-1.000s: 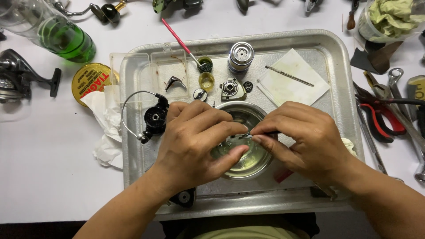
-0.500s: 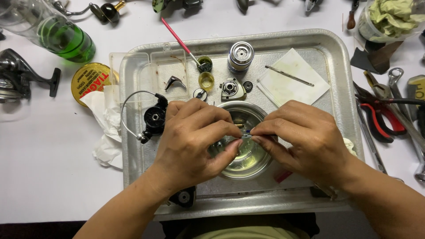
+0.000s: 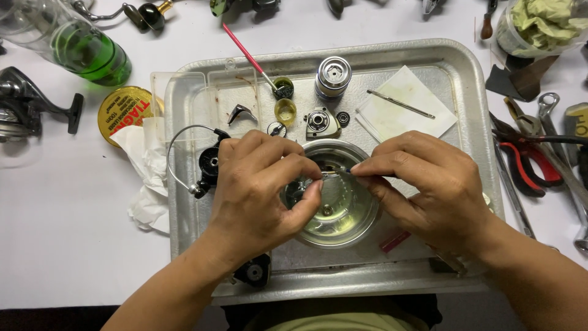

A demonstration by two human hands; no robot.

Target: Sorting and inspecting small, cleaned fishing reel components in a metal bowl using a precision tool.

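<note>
Both hands work over a round glass bowl [image 3: 343, 227] of liquid inside a metal tray [image 3: 465, 79]. My left hand [image 3: 257, 190] pinches a small metal reel part [image 3: 327, 174] between thumb and fingers above the bowl. My right hand [image 3: 429, 184] holds a thin tool whose tip meets that part at the fingertips. The part is mostly hidden by my fingers.
In the tray lie a silver spool [image 3: 332, 76], small reel parts [image 3: 321, 122], a red-handled brush [image 3: 248, 58], a paper square [image 3: 407, 104] with a pin, and a black rotor with bail wire [image 3: 208, 165]. Outside: a green bottle [image 3: 92, 55], yellow tin [image 3: 125, 110], tissue [image 3: 144, 178], red pliers [image 3: 527, 165], a reel [image 3: 24, 104].
The hands have stayed over the bowl. My fingertips have shifted slightly, and the small part has turned a little between them.
</note>
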